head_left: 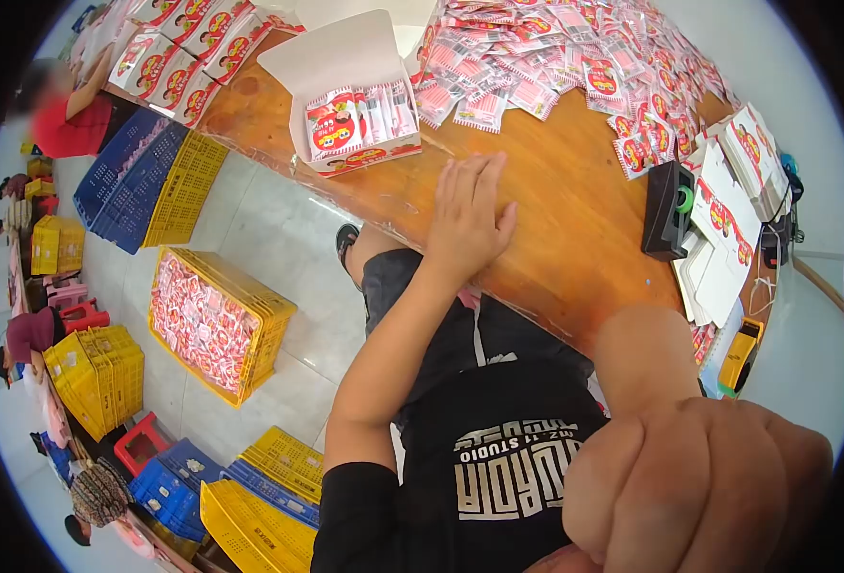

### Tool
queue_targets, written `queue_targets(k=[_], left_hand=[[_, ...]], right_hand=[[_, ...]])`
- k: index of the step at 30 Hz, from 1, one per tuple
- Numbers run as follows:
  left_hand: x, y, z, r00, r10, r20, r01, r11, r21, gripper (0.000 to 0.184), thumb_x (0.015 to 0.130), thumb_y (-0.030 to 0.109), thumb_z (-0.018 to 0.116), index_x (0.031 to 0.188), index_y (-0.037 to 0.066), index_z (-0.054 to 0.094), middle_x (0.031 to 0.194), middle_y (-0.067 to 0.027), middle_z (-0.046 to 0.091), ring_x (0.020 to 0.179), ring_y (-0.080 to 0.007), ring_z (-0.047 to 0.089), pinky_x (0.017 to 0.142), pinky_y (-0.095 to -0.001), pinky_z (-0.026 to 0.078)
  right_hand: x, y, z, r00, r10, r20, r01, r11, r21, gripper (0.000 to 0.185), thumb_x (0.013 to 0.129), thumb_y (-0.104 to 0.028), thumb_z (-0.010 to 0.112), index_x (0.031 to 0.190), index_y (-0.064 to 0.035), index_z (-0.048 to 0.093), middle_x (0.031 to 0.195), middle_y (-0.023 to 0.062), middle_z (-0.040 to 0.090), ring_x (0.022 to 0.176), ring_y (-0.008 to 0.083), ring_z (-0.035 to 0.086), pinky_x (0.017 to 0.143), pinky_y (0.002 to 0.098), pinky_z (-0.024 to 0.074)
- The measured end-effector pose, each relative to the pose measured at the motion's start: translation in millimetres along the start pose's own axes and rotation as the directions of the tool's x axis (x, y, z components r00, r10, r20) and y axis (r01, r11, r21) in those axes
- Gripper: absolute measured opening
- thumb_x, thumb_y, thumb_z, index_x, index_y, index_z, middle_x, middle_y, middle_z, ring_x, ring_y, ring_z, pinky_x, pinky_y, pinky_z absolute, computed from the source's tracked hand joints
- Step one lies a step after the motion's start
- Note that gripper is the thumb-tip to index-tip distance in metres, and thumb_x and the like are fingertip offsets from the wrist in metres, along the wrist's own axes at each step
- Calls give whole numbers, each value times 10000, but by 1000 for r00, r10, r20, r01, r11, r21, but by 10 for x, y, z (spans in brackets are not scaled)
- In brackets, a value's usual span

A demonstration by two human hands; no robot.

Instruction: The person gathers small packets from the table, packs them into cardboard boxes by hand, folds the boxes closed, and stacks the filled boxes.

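Observation:
My left hand (pixel 474 210) lies palm down on the wooden table (pixel 551 205), its fingers stretched out and nothing in it. Just beyond its fingertips stands an open white carton (pixel 331 88), lid up, with red-and-white packets (pixel 360 119) upright inside. A large heap of small pink-and-white packets (pixel 537 57) covers the table behind. My right hand (pixel 699 468) is very close to the camera, large in the lower right. Its fingers are curled, and whatever they may hold is hidden.
A black tape dispenser (pixel 668 212) stands beside flat printed cartons (pixel 723 229) at the right. Closed boxes (pixel 179 67) are stacked at the upper left. On the floor are a yellow crate (pixel 264 325) full of packets and blue crates (pixel 131 181). Several people work along the left.

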State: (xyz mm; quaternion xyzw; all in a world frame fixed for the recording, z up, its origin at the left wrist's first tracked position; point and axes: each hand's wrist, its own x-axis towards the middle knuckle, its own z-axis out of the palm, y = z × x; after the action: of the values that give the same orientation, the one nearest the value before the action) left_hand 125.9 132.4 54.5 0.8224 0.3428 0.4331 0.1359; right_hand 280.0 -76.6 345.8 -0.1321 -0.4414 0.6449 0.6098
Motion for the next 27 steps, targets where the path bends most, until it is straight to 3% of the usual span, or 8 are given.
queue_targets(k=[2, 3, 5, 10, 13, 17, 21, 27], left_hand=[[7, 2, 2, 1000, -10, 3, 10, 1000, -11, 732, 817, 155, 783, 1479, 24, 500, 1314, -169, 591, 1274, -373, 570, 1156, -554, 408], [-1, 8, 2, 1000, -22, 10, 22, 1000, -23, 709, 819, 159, 771, 1466, 25, 515, 1325, -180, 589, 1283, -372, 574, 1161, -557, 407], [-7, 8, 8, 1000, -20, 10, 21, 1000, -18, 712, 820, 160, 772, 1468, 22, 511, 1325, -186, 588, 1280, -375, 574, 1160, -555, 408], [15, 2, -21, 999, -42, 12, 42, 999, -21, 727, 820, 156, 777, 1475, 10, 497, 1321, -204, 584, 1269, -389, 571, 1157, -550, 411], [14, -10, -1, 996, -86, 24, 86, 996, -29, 766, 828, 165, 798, 1507, 15, 476, 1364, -205, 586, 1291, -402, 554, 1173, -539, 394], [22, -17, 2, 996, -90, 11, 90, 996, -16, 779, 821, 158, 806, 1510, 12, 474, 1374, -223, 583, 1290, -408, 555, 1166, -523, 403], [35, 5, -9, 994, -108, 7, 108, 993, -41, 792, 800, 132, 816, 1503, 2, 476, 1352, -229, 588, 1264, -414, 566, 1123, -514, 433], [40, 11, -7, 995, -102, 7, 103, 994, -29, 804, 791, 125, 824, 1503, -1, 471, 1347, -228, 589, 1261, -416, 564, 1109, -511, 440]], right_hand=[[-388, -284, -96, 1000, -2, -12, 2, 1000, 0, 254, 1028, -88, 601, 798, -196, 593, 846, -36, 751, 746, 106, 607, 740, 268, 455], [-53, -16, 37, 1000, -2, -20, 2, 1000, 1, 257, 1030, -88, 599, 797, -197, 591, 845, -38, 751, 745, 105, 605, 740, 267, 453], [-525, -438, -207, 999, -6, -36, 6, 1000, 1, 262, 1033, -89, 597, 796, -199, 587, 842, -41, 750, 744, 103, 602, 742, 267, 450], [1055, 583, 73, 999, -12, -49, 12, 1000, -1, 276, 1042, -90, 590, 792, -205, 577, 835, -50, 749, 741, 96, 592, 745, 265, 443], [1075, 580, 22, 999, 7, -43, -10, 999, -50, 260, 1054, -122, 575, 817, -226, 547, 789, -99, 740, 766, 97, 593, 786, 285, 440], [1066, 750, 158, 864, -383, -327, 337, 922, -191, 223, 1060, -189, 580, 849, -231, 522, 786, -153, 729, 812, 96, 584, 809, 318, 425], [1053, 1120, 583, 508, -700, -501, 569, 710, -414, 206, 1066, -256, 584, 880, -237, 497, 784, -208, 718, 857, 96, 574, 832, 350, 411], [1165, 1247, 299, 654, -725, -215, 448, 601, -663, 156, 1005, -169, 613, 886, -191, 514, 798, -125, 673, 811, 137, 571, 801, 353, 447]])
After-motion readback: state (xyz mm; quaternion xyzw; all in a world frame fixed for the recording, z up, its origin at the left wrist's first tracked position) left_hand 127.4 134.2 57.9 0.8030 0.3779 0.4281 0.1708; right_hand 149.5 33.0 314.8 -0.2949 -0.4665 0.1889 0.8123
